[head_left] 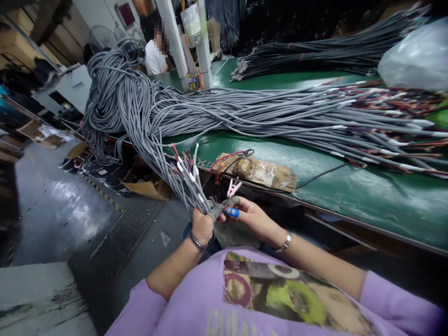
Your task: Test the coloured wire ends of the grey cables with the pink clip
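Note:
My left hand (203, 226) is closed around a bunch of grey cables (193, 186). White sleeves and thin coloured wires fan out at the cables' upper ends. Close beside it, my right hand (254, 217) pinches at thin coloured wires (227, 204) between thumb and forefinger. A blue wrap (233, 213) covers part of the right thumb, and grey coverings with yellowish bands sit on fingertips of both hands. The exact grip between the fingertips is partly hidden. Just above the right hand is a pale pink clip (234, 188) at the bench edge.
On the green bench (336, 186) lies a long heap of grey cables (224, 109), hanging over its left end. A worn wooden block (262, 171) with wires rests at the front edge. Behind are dark cables (308, 56), a plastic bag (416, 56) and a person (154, 58).

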Demonstrator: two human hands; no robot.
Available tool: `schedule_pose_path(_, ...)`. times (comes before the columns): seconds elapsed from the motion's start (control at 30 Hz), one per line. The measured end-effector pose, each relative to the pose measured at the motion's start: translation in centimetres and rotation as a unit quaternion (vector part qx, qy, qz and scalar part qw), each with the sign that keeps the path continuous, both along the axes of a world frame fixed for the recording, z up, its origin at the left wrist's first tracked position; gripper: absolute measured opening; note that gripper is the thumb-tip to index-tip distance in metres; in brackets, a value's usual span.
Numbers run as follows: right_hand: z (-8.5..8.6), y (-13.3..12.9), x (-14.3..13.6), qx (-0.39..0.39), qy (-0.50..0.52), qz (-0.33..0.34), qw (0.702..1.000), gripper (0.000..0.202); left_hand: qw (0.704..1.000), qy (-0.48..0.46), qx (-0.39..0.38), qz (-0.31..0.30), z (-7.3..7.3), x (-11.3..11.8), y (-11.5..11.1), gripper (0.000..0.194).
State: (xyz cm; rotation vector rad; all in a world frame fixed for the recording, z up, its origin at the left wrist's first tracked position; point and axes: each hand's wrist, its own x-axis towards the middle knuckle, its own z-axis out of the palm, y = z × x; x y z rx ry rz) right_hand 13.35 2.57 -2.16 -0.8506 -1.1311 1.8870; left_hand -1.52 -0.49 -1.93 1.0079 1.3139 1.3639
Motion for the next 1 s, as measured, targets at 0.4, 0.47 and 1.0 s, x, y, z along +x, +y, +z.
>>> schedule_pose_path(0.4,2.1,0.4,-1.1,0.052,-0.032,0.016,0.998,0.038,0.993,0.078,0.005,-0.085,1.3,-0.4,-0.8,0.029)
schedule_pose_path(0.47,2.0,0.6,-1.0,0.059,-0.060,0.003,0.996,0.039,0.997,0.057,0.010,-0.052,1.0,-0.2,-0.7,0.028)
schedule_pose_path(1.0,0.2,0.3,-0.6,0.046,-0.038,-0.047,0.997,0.033,0.998,-0.063,-0.005,0.026,0.9,0.0,0.3,0.028)
